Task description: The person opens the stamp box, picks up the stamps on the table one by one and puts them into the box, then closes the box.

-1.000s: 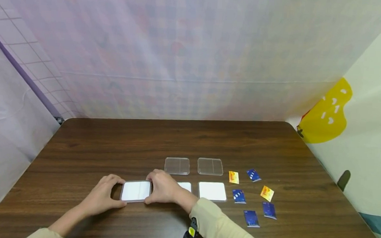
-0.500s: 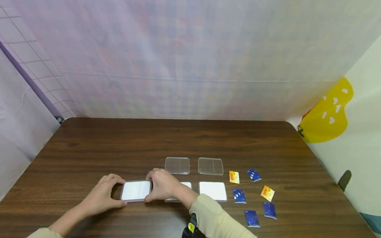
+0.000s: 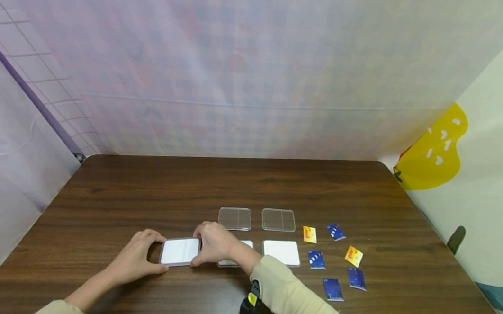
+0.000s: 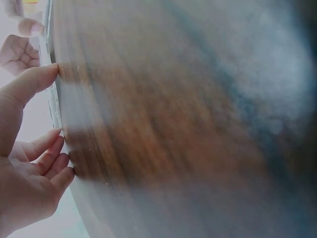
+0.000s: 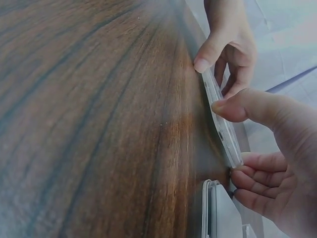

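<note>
A flat, clear plastic case with a white inside (image 3: pixel 180 252) lies on the brown table at front left. My left hand (image 3: pixel 133 257) holds its left end, thumb at the near corner and fingertips at the far one. At the opposite end my right hand (image 3: pixel 217 244) grips it the same way. From the right wrist, the case (image 5: pixel 223 126) shows as a thin clear edge with a thumb against it. A second white case (image 3: pixel 247 244) is partly covered by my right hand and wrist. Beside it sits a third white case (image 3: pixel 280 252).
Two clear lids (image 3: pixel 234 218) lie behind the white cases. To the right are scattered several small cards, some blue (image 3: pixel 333 290) and two yellow-orange (image 3: pixel 309 234). A pale curtain (image 3: pixel 238 80) hangs behind the wood-grain table (image 3: pixel 156 185).
Both hands keep their hold on the case with hardly any motion. My right forearm has shifted slightly, and the near edge of the second case now shows beneath it.
</note>
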A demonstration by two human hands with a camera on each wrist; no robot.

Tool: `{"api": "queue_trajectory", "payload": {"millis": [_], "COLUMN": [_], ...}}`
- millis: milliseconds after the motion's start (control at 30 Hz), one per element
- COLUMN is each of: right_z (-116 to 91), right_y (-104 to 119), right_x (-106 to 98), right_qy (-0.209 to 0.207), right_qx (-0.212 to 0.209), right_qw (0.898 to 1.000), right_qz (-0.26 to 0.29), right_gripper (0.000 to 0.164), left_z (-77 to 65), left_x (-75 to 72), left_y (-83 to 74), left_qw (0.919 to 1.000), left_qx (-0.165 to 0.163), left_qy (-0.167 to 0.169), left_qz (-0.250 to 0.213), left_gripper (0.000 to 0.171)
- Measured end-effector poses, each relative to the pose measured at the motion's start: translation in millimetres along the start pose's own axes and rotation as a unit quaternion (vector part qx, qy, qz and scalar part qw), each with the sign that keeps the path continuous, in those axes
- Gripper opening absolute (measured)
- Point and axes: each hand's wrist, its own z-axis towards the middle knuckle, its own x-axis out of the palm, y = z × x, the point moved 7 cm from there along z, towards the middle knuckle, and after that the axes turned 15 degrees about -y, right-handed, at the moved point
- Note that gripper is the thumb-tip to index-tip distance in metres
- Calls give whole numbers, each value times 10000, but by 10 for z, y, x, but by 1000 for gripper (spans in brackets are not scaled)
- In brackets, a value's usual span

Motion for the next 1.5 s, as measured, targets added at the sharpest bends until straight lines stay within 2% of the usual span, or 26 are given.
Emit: {"api": "queue_trajectory", "payload": {"millis": [233,667,867,1167,1500], "right_z": [1,-90,-98,65,275], "right_y": [0,-16,-74,-242,-451], "right_x": [-11,-36,-76,-191,-107], "right_qy": [-13,-473,-522,-651,-689], "right_qx": [109,-135,-109,-78,214], "right_qw": [9998,9975,9966,9956,9946], "right_qz": [174,508,630,670,752], "right_gripper": [49,52,52,53,57], "left_z": [2,6,12,15,15], "left_x": [3,-23,-23,-11,0], "left_y": [5,5,-10,-3,9], "left_qw": [10000,10000,10000,10000,10000], "left_qx": [2,-8,31,2,-10], "left_qy": [-20,-19,-1,8,9], "left_qz": [38,23,12,48,50], "left_gripper": [55,60,63,62,59]}}
